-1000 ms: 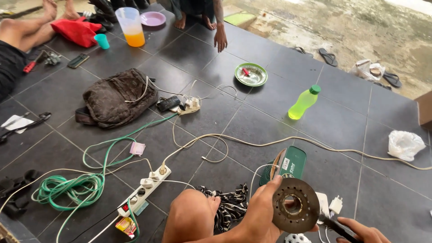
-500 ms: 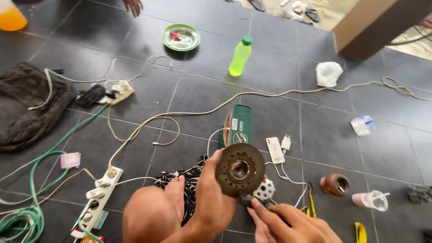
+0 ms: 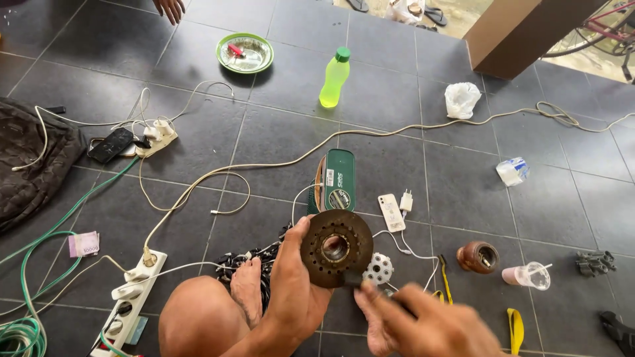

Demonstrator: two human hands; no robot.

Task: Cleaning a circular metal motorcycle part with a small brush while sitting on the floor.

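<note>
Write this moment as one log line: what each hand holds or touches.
left hand: holds rusty perforated disc upright | right hand: blurred, fingers at disc's lower edge | green tin: on tiled floor

Tin [image 3: 336, 181] lies behind disc [image 3: 337, 248]; bottle [image 3: 334, 78] farther back

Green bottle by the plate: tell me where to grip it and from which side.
Grip the green bottle around its mid-body, coming down from above. It appears to lie on the tiled floor, cap pointing away from the wearer, so its rounded sides are open to fingers, with bare tile on either side.
</note>
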